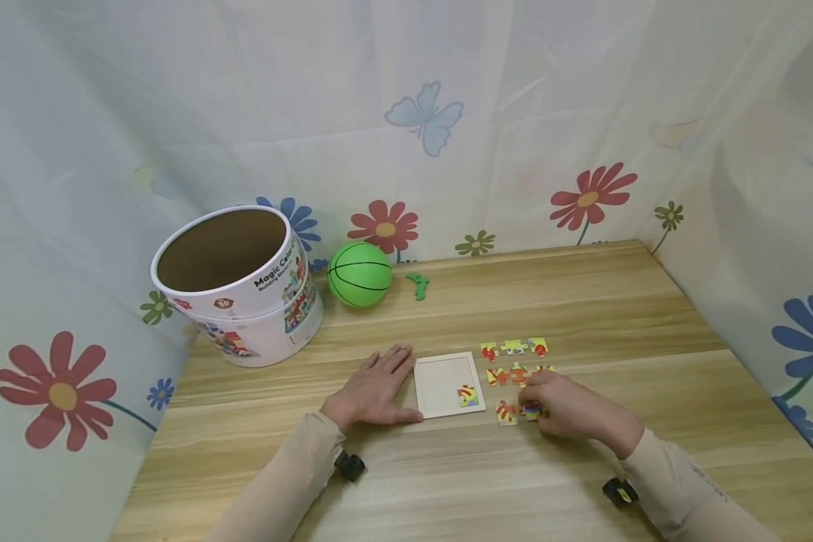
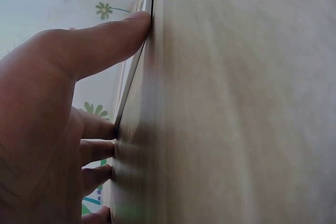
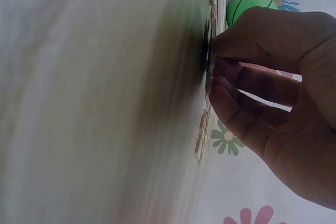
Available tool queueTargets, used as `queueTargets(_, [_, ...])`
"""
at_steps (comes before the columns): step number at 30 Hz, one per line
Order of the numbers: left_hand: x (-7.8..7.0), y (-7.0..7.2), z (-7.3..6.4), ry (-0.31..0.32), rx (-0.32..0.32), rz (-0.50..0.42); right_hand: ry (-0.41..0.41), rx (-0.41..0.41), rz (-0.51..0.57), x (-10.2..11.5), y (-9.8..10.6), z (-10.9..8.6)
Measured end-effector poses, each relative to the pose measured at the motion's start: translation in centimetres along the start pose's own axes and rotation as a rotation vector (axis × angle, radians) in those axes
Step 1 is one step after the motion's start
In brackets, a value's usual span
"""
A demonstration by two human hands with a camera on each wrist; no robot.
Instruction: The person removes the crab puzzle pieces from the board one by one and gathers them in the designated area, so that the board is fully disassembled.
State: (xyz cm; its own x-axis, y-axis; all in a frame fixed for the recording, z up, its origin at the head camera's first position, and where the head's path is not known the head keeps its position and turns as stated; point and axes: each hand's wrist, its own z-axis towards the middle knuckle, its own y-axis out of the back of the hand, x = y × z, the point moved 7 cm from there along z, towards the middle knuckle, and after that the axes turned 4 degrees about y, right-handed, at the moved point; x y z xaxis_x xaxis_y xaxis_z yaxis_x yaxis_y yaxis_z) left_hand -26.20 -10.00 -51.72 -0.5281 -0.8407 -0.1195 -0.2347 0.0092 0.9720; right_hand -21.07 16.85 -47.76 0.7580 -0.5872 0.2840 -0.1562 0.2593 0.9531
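Note:
A square wooden puzzle tray (image 1: 436, 384) lies on the table, with one yellow and red puzzle piece (image 1: 468, 396) in its lower right corner. My left hand (image 1: 379, 388) rests at the tray's left side, fingers spread, the thumb touching its edge in the left wrist view. To the tray's right, loose pieces lie in three rows, among them a red and yellow piece (image 1: 506, 413). At the nearest row, my right hand (image 1: 565, 406) pinches a blue-and-yellow puzzle piece (image 1: 531, 412) between thumb and fingers. That hand partly hides the middle row.
A large white building-block bucket (image 1: 271, 339) stands at the back left. Beside it are a green ball (image 1: 360, 274) and a small green curved piece (image 1: 418, 285). A flower-printed curtain (image 1: 352, 90) surrounds the wooden table (image 1: 447, 482).

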Motion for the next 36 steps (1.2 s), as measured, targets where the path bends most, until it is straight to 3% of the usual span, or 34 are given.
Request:
queueTargets(15, [0.05, 0.00, 0.02, -0.002, 0.004, 0.000, -0.029, 0.053, 0.017, -0.26, -0.16, 0.31])
queueTargets(36, [0.10, -0.09, 0.09, 0.005, 0.012, -0.021, 0.033, 0.018, -0.001, -0.04, -0.27, 0.12])
